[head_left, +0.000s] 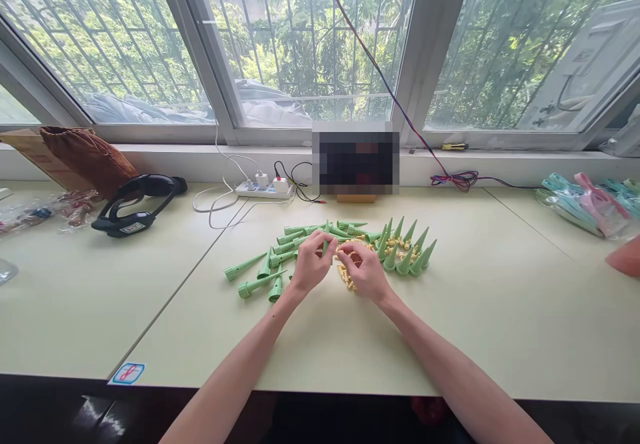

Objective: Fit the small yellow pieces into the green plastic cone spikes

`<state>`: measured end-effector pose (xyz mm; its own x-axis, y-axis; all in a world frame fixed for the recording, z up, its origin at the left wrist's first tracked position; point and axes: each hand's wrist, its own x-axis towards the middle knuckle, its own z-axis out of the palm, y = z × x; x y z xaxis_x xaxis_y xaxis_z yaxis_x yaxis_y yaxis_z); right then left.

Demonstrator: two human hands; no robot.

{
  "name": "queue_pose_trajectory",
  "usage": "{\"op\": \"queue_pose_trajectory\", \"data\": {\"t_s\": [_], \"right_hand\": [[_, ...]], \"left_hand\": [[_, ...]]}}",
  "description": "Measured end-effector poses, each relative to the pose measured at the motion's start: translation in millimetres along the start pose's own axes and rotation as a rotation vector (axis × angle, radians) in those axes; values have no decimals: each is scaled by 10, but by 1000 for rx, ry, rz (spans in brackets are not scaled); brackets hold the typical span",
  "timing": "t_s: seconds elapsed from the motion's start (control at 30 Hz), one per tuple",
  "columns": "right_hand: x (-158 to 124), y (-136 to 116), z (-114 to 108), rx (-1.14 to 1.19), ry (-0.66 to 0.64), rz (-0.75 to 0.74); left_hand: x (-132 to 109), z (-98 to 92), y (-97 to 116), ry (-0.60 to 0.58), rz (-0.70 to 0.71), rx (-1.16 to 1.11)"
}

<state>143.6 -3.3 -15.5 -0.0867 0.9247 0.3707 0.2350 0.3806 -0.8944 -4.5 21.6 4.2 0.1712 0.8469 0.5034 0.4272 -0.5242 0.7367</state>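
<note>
My left hand (311,267) is closed round a green watering spike (327,228), its pointed tip up. My right hand (369,272) pinches a small yellow plastic piece (338,251), mostly hidden by the fingertips, right beside that spike. Under and behind my right hand lies a pile of yellow pieces (345,277). Left of my hands, several loose green spikes (260,284) lie on the table, with a few standing. To the right, a group of green spikes (403,264) stands points up, with yellow pieces (399,244) among them.
At the back are a power strip (265,189) with cables and a pixelated dark screen (356,159). Black headphones (135,207) and a brown pouch (90,157) sit left. Bagged pastel plastic items (590,201) lie far right. A screwdriver (454,146) rests on the sill.
</note>
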Motion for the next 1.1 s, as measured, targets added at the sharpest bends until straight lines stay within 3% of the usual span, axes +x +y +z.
{"op": "queue_pose_trajectory", "data": {"t_s": [1.1], "right_hand": [[-5,17,10,-12,11,23]], "left_hand": [[-23,13,28,6,14,-21]]}}
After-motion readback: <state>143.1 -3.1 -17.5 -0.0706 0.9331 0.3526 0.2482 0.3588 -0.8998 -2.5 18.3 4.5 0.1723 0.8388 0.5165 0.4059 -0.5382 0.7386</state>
